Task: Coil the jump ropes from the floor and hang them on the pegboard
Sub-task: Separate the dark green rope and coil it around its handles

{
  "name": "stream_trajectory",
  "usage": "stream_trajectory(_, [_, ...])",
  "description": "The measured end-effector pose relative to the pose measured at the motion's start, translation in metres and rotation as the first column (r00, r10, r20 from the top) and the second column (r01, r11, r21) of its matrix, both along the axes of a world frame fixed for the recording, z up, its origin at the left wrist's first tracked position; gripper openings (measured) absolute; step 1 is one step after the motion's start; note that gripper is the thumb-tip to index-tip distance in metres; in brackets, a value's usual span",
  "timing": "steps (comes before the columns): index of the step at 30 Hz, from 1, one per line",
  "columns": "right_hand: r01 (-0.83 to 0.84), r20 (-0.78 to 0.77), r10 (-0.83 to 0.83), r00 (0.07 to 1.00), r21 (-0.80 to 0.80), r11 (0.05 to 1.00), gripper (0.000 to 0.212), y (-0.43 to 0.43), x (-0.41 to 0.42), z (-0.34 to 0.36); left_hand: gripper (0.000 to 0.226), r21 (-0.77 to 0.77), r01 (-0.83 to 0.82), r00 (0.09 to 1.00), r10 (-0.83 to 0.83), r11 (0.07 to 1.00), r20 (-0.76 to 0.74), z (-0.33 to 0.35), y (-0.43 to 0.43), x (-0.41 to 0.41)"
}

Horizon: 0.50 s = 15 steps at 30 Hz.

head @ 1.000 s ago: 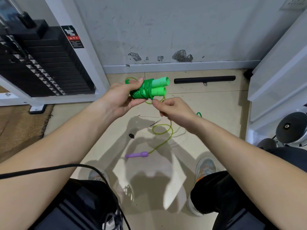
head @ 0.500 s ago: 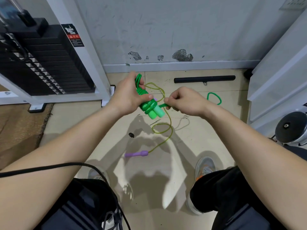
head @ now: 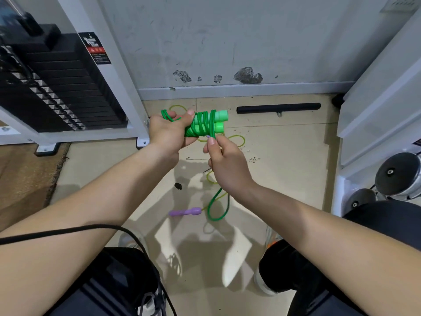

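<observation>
My left hand [head: 167, 133] grips the green jump rope [head: 204, 125] by its two light green handles, which lie side by side and point right, with dark green cord wound round them several times. My right hand [head: 224, 161] pinches the loose cord just under the bundle, and a green loop hangs from it down toward the floor. A second jump rope lies on the tiles below: a yellow-green cord [head: 237, 141] and a purple handle [head: 185, 212].
A weight stack machine [head: 57, 87] with a white frame stands at left. A black bar [head: 278, 108] lies along the wall's foot. White cabinet and round dumbbell ends [head: 396, 176] crowd the right. A brown mat [head: 25, 179] covers the floor at left. My knees fill the bottom.
The bundle has swung from pointing down to lying level, handles pointing right. My right hand came down below it, carrying the cord through another turn. The loose green loop is now under my right wrist.
</observation>
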State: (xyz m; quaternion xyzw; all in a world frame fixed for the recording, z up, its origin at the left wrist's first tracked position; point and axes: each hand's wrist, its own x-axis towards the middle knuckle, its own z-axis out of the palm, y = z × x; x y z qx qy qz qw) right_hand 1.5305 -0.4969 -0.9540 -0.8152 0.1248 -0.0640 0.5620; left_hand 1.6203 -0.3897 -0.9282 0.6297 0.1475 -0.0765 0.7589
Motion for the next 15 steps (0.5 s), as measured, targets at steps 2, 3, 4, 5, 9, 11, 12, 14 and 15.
stream_trajectory(2, [-0.028,-0.012,0.029,1.000,0.048,0.998,0.037,-0.005,0.001,-0.002,0.031,-0.113,0.048,0.994,-0.058,0.992,-0.088,0.004,0.004,0.001])
stream_trajectory(3, [-0.061,-0.020,0.062,0.998,0.070,0.996,0.039,-0.008,0.002,-0.001,0.031,-0.147,0.084,0.988,-0.101,0.986,-0.113,0.006,0.006,0.001])
stream_trajectory(4, [-0.108,-0.024,0.111,0.994,0.093,0.990,0.040,-0.011,0.003,0.001,0.034,-0.170,0.125,0.980,-0.148,0.978,-0.134,0.008,0.008,0.001])
stream_trajectory(5, [-0.170,-0.026,0.174,0.984,0.121,0.978,0.042,-0.015,0.005,0.005,0.040,-0.187,0.159,0.971,-0.188,0.969,-0.150,0.010,0.011,0.001])
stream_trajectory(9, [-0.357,-0.010,0.361,0.932,0.136,0.924,0.041,-0.036,0.013,0.023,0.036,-0.219,0.229,0.946,-0.270,0.948,-0.178,0.018,0.022,0.006])
stream_trajectory(11, [-0.368,-0.015,0.372,0.928,0.105,0.924,0.036,-0.047,0.016,0.029,0.028,-0.170,0.258,0.941,-0.287,0.951,-0.179,0.021,0.025,0.009])
stream_trajectory(12, [-0.374,-0.028,0.378,0.925,0.086,0.923,0.032,-0.051,0.017,0.031,0.027,-0.153,0.280,0.935,-0.305,0.948,-0.182,0.021,0.026,0.009])
stream_trajectory(14, [-0.402,-0.041,0.406,0.913,0.073,0.913,0.024,-0.056,0.016,0.035,0.030,-0.153,0.314,0.922,-0.339,0.937,-0.187,0.022,0.027,0.009])
stream_trajectory(15, [-0.414,-0.044,0.418,0.908,0.074,0.907,0.022,-0.056,0.016,0.037,0.033,-0.161,0.322,0.918,-0.349,0.933,-0.189,0.021,0.027,0.009])
